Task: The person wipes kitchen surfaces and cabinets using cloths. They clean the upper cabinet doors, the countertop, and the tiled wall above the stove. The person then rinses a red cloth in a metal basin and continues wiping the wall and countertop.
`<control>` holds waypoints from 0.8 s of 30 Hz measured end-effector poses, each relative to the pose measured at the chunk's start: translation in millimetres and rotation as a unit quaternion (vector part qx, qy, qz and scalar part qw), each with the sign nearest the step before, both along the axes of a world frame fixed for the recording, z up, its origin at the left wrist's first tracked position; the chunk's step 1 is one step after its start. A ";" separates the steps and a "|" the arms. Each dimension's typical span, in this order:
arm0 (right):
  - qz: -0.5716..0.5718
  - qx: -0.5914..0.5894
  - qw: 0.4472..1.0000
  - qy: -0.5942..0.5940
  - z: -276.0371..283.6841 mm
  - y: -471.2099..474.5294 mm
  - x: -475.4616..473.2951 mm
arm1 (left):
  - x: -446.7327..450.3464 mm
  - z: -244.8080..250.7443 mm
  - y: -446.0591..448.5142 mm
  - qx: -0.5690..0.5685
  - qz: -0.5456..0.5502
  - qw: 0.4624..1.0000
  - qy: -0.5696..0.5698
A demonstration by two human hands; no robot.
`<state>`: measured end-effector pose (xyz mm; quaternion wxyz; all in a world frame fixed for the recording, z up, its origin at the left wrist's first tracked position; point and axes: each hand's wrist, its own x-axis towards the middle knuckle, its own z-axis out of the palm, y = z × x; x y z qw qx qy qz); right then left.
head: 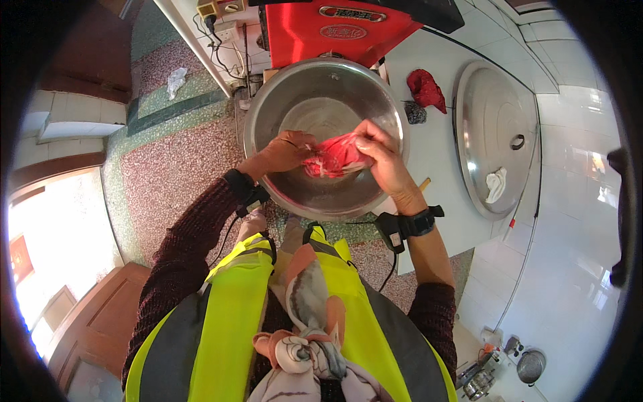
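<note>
A wet-looking red cloth (334,157) is stretched between my two hands above a large round metal basin (321,201). My left hand (289,151) holds the cloth's left end, its fingers partly hidden by the fold. The right end is gripped by my right hand (379,153), near the basin's right side. A second red cloth (426,89) lies crumpled on the white counter (437,201), beside a dark scouring pad (415,112).
A large round metal lid (490,120) leans at the right with a white cloth (496,185) on it. Behind the basin stands a red appliance (336,30). Cables and sockets (228,32) are at the back left. Another white cloth (176,82) lies on the floor.
</note>
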<state>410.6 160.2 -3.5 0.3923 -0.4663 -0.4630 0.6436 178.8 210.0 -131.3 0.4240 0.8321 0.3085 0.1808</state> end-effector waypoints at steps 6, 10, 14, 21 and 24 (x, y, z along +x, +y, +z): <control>-0.041 0.106 0.967 -0.229 5.1 -2.5 37.5 | -19.5 44.3 20.7 0.014 0.084 0.994 -0.069; -0.023 0.169 0.919 -0.355 -69.3 -7.7 42.6 | -10.1 28.6 18.3 0.143 0.105 0.984 -0.001; 0.247 0.145 0.832 -0.476 -148.9 -19.8 27.3 | -8.1 -37.4 -11.4 0.208 0.014 0.926 0.315; 0.080 0.107 0.952 -0.275 -112.3 -10.6 20.5 | -17.9 -14.5 -1.3 0.159 0.033 0.978 0.131; 0.031 0.137 0.957 -0.255 -31.2 -2.6 36.3 | -28.2 62.7 6.6 0.008 0.088 0.995 -0.052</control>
